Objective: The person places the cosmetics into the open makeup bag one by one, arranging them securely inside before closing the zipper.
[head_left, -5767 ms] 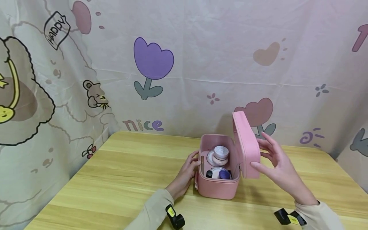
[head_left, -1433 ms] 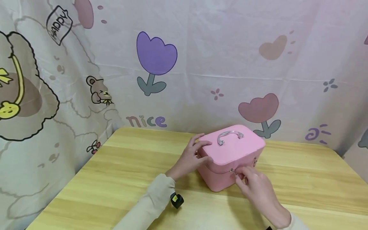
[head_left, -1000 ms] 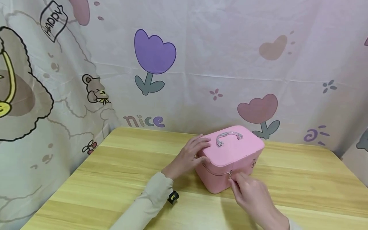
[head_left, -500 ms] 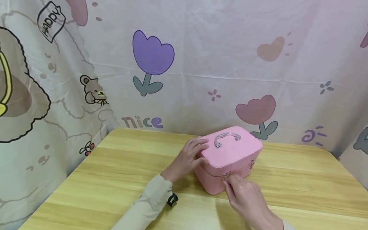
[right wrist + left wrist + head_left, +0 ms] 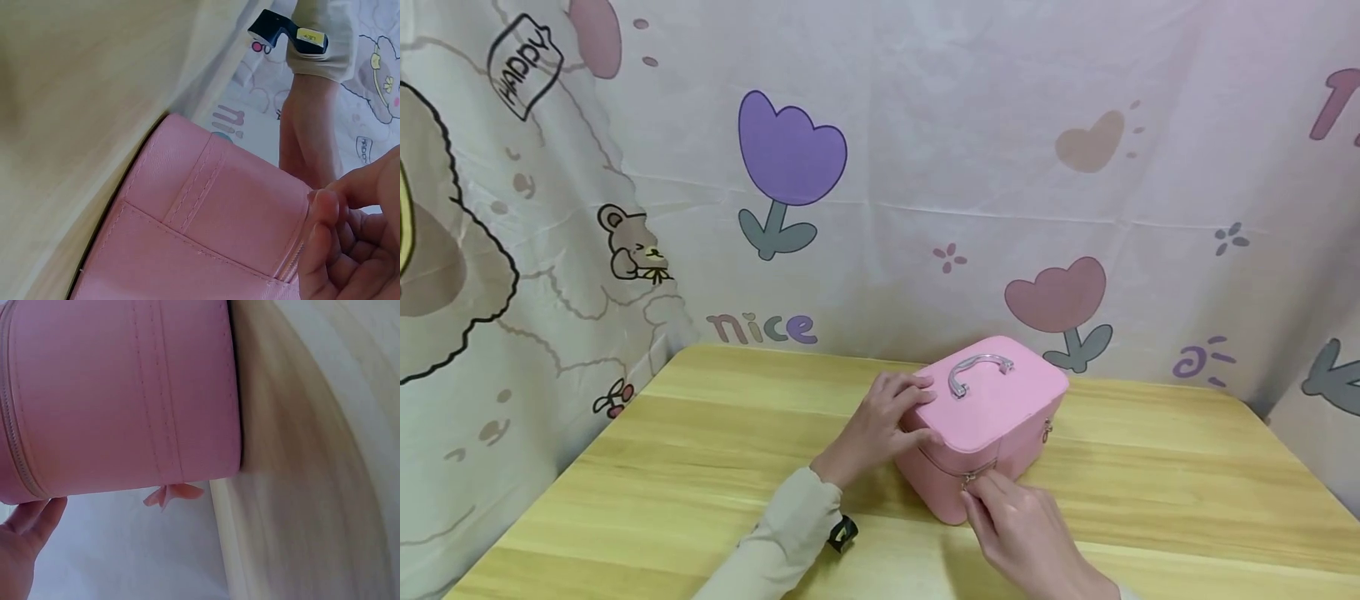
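A pink cosmetic case (image 5: 1022, 442) with a silver handle (image 5: 977, 362) stands on the table, its lid down. My left hand (image 5: 880, 425) holds the case's left end, fingers bent over the lid and thumb at the near edge. With thumb and fingertips, my right hand (image 5: 1015, 517) pinches a zipper pull (image 5: 967, 481) at the seam near the left front corner. Farther right along that seam hangs a second zipper pull (image 5: 1047, 431). Zipper teeth (image 5: 19, 444) show in the left wrist view. Right fingers hide part of the seam in the right wrist view.
The wooden table (image 5: 700, 467) extends to both sides of the case. Behind it hangs a printed cloth (image 5: 895, 167). A small pink bow-like piece (image 5: 174, 495) sticks out from the case's side.
Earlier the lid stood raised, with jars inside; now it is down. Over the last second or so, my right hand has drawn the zipper pull leftward along the seam. My left hand keeps its hold.
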Demonstrator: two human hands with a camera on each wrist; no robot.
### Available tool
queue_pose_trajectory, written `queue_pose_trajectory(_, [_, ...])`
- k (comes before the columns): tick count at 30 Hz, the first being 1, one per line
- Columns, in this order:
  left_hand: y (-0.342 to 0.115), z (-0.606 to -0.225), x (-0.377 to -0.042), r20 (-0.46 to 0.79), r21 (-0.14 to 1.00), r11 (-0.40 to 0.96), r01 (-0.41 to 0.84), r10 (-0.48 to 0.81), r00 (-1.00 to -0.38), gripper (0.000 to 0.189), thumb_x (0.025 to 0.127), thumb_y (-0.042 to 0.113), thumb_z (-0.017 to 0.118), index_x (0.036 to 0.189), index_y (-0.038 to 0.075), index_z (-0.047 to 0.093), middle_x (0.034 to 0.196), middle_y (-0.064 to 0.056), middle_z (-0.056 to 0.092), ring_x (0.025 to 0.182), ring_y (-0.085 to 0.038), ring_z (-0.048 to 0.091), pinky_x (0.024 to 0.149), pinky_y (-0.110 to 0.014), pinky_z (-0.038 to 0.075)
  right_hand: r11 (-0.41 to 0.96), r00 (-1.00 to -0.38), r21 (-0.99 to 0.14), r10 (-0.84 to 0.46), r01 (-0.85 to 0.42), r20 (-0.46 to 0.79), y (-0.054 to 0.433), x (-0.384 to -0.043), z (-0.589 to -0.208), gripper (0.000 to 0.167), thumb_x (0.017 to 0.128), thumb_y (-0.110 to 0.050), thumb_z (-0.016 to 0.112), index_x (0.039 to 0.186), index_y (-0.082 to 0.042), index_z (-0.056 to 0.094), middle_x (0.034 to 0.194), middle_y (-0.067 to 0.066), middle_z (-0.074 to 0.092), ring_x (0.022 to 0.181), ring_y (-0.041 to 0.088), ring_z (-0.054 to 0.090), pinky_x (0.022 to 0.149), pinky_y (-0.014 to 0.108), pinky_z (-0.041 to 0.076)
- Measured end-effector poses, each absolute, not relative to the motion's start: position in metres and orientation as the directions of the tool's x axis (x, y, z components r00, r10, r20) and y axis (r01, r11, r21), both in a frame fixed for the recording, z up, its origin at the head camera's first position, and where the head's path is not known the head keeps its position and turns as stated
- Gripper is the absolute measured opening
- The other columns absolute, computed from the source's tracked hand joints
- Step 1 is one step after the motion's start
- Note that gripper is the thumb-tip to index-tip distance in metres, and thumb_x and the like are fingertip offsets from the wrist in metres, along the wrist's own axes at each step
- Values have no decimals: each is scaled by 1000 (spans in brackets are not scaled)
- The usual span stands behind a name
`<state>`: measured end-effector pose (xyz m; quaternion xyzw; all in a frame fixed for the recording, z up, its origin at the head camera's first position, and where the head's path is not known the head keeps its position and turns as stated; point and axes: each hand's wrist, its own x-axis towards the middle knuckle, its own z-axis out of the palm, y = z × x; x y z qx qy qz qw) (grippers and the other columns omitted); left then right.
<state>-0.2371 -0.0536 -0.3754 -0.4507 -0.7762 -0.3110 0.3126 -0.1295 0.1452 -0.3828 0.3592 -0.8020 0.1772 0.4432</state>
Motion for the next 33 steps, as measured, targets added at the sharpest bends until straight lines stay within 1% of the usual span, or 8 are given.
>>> queue_pose_trajectory(4, [-52,-373,-234,778,166,420,892,500,-380,50,79,45,73,107,5,67,119,-9,60,102,-26,50,86,-35,48,678,-356,29,-421,-735,834,147,-128,-382,40,104,-30,36,72,-16,55,66,-13,46,50,-3,38,43,10,29])
queue_pose_trajectory(7, [-51,-372,-232,794,117,455,883,490,-359,50,78,47,73,105,6,68,117,-9,62,105,-26,51,90,-35,46,674,-358,28,-426,-738,831,147,-127,-381,40,104,-29,36,73,-15,57,67,-13,48,50,-3,39,42,11,30])
queue_pose_trajectory(10, [-49,-370,-230,809,61,480,875,490,-325,51,78,50,72,103,6,69,115,-8,63,112,-27,52,101,-35,39,672,-357,30,-430,-740,829,148,-127,-380,41,104,-29,35,73,-15,58,67,-13,50,50,-3,41,42,12,31])
queue_pose_trajectory(13, [-47,-368,-228,818,29,486,874,490,-300,48,72,46,78,98,7,68,110,-7,64,113,-25,55,105,-35,36,668,-346,37,-431,-743,833,150,-127,-379,41,104,-28,35,74,-15,59,68,-13,51,50,-2,43,42,12,33])
queue_pose_trajectory(17, [-45,-364,-224,825,12,504,864,483,-293,47,67,44,83,92,8,67,100,-5,62,95,-21,56,89,-30,45,656,-330,46,-437,-753,837,151,-126,-380,39,103,-26,35,74,-15,59,67,-13,52,49,-2,43,42,12,32])
queue_pose_trajectory(21, [-43,-363,-221,843,-41,546,837,468,-264,50,63,51,84,84,11,62,87,-1,57,75,-17,48,69,-27,43,651,-325,48,-440,-757,837,152,-125,-380,40,103,-26,35,73,-15,58,66,-13,50,48,-3,40,41,10,30])
queue_pose_trajectory(25, [-40,-362,-216,862,-110,585,803,458,-216,54,61,58,82,76,13,56,75,2,49,66,-14,41,63,-24,39,652,-309,62,-439,-756,843,154,-123,-379,40,103,-26,35,71,-16,56,64,-13,47,48,-4,37,41,9,27])
queue_pose_trajectory(33, [-32,-358,-199,896,-166,669,725,409,-172,62,61,67,77,66,13,47,65,3,43,59,-14,37,61,-27,36,646,-301,77,-454,-760,839,159,-121,-379,40,103,-26,34,71,-15,55,63,-13,47,48,-4,36,41,9,27])
